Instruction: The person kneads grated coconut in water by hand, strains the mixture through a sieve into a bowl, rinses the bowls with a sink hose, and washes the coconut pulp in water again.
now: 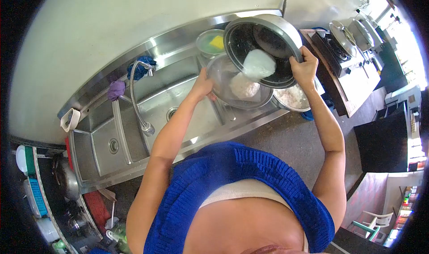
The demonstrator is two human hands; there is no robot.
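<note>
Working at the stainless-steel sink (190,108), we record both hands in use. Our right hand (305,66) clamps the side of a large round metal pot with a dark interior (263,39), fingers curled about the rim. Our left hand (204,84) grips the left edge of a grey, see-through round bowl (223,82); some of its fingers are hidden, and whether the bowl is mesh or plastic we cannot tell.

Key relation: the pot is tipped, mouth turned towards us and down to the left, its lower lip overlapping the bowl's upper right side in this view. Both vessels are round, so neither gives a clear long axis. The bowl lies between our hands; the pot is nearer the right.

A smooth white mass (259,64) crosses the pot's lower lip, directly above a pale, lumpy heap (245,85) in the bowl. Liquid or solid: not determinable. Whether the bowl rests on the sink is also unclear.

Nearby: just right of the bowl, a silver metal vessel holds white grainy food (292,97); beyond its left side, a yellow sponge (217,42) sits in a round container.
</note>
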